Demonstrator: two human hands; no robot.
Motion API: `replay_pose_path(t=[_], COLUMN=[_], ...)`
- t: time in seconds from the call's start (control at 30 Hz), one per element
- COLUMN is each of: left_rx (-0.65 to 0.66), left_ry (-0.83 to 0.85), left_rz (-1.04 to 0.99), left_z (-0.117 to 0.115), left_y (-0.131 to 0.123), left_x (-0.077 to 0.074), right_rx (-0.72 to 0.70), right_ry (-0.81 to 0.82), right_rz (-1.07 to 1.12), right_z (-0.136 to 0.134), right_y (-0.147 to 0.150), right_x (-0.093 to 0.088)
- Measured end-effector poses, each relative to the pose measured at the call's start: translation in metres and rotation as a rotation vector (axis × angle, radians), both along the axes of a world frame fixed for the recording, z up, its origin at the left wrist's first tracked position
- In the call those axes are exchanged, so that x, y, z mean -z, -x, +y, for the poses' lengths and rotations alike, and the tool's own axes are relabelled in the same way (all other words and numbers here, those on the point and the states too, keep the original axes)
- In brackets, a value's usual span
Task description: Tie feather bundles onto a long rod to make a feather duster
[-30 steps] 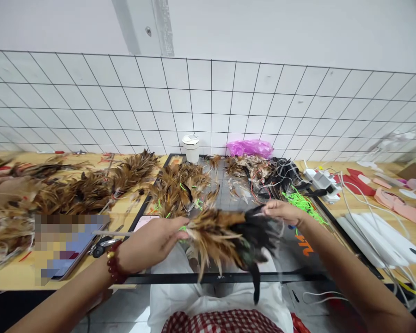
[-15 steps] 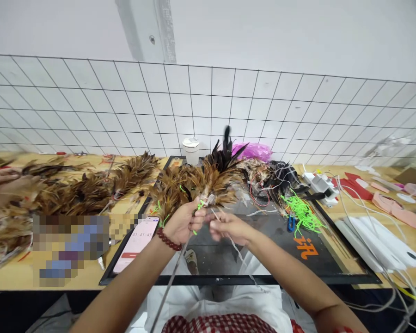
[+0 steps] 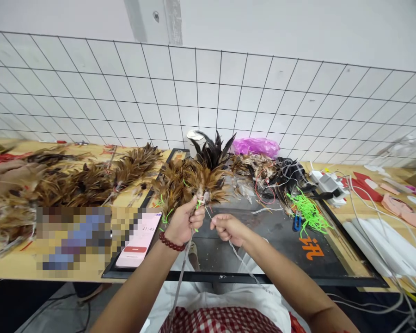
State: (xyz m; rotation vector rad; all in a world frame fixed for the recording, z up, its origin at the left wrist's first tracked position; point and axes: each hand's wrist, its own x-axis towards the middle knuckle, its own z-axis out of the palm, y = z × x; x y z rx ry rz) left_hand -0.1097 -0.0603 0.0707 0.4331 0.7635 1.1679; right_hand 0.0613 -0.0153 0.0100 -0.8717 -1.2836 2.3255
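My left hand (image 3: 186,219) is closed around the bound base of a feather bundle (image 3: 210,178), brown below with tall black feathers at the top. Bright green cord shows between its fingers. My right hand (image 3: 229,228) pinches a pale string (image 3: 209,212) that runs taut from the bundle's base. The string's loose tail (image 3: 244,263) hangs below the right hand toward my lap. Another pale strand (image 3: 180,282) trails down from under my left hand. More brown feathers (image 3: 173,180) lie just behind the left wrist.
A phone (image 3: 138,240) lies left on the dark glass panel (image 3: 263,249). Green cords (image 3: 308,212), blue-handled snips (image 3: 297,222) and black feathers (image 3: 291,175) lie right, near white chargers (image 3: 329,185) and cables. Behind stand a lidded cup (image 3: 194,136) and purple plastic bag (image 3: 256,147). Another person's hand (image 3: 14,175) is far left.
My right hand has drawn slightly away from the left, and the string between them is now straight. The feather bundle has tilted a little, and the camera view has shifted.
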Motion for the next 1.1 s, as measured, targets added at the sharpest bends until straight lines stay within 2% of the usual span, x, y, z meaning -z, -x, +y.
replay_pose_path(t=[0.07,0.17,0.23,0.3,0.37,0.4,0.53,0.6,0.7,0.77,0.83,0.93,1.0,1.1], left_rx=[-0.025,-0.113,-0.154,-0.181,-0.176,-0.138,0.191,0.298,0.205,0.158,0.218,0.281,0.233,0.092], left_ry=[-0.037,-0.117,-0.198,-0.272,-0.257,-0.207,0.026,0.064,0.054,0.044,0.059,0.081,0.063,0.036], left_rz=[0.118,0.48,0.684,0.781,0.732,0.65,0.186,0.107,0.139,0.083,-0.043,-0.145,-0.133,-0.025], left_z=[0.0,-0.001,-0.004,-0.008,-0.012,-0.013,-0.015,-0.012,-0.008,-0.005,-0.001,0.01,0.02,0.036], left_y=[-0.001,-0.006,-0.012,-0.019,-0.024,-0.026,-0.021,-0.017,-0.013,-0.011,-0.01,-0.013,-0.018,-0.03], left_x=[-0.002,0.0,0.006,0.012,0.017,0.017,0.013,0.01,0.009,0.008,0.006,0.002,0.001,0.003], right_rx=[-0.035,-0.025,0.092,0.264,0.383,0.397,0.33,0.292,0.145,0.076,0.134,0.331,0.415,0.474], right_ry=[-0.056,-0.191,-0.205,-0.118,-0.021,0.015,0.076,0.035,-0.093,-0.17,-0.255,-0.433,-0.5,-0.479], right_rz=[-0.029,-0.06,-0.017,0.051,0.094,0.094,0.026,0.013,0.055,0.044,-0.05,-0.167,-0.178,-0.199], right_z=[-0.003,0.001,0.006,0.012,0.017,0.02,0.029,0.032,0.037,0.043,0.049,0.057,0.06,0.06], right_y=[0.003,0.005,0.008,0.011,0.013,0.013,0.007,0.002,-0.009,-0.018,-0.026,-0.032,-0.03,-0.028], right_x=[-0.005,-0.015,-0.022,-0.025,-0.027,-0.027,-0.024,-0.025,-0.027,-0.028,-0.026,-0.018,-0.012,-0.005])
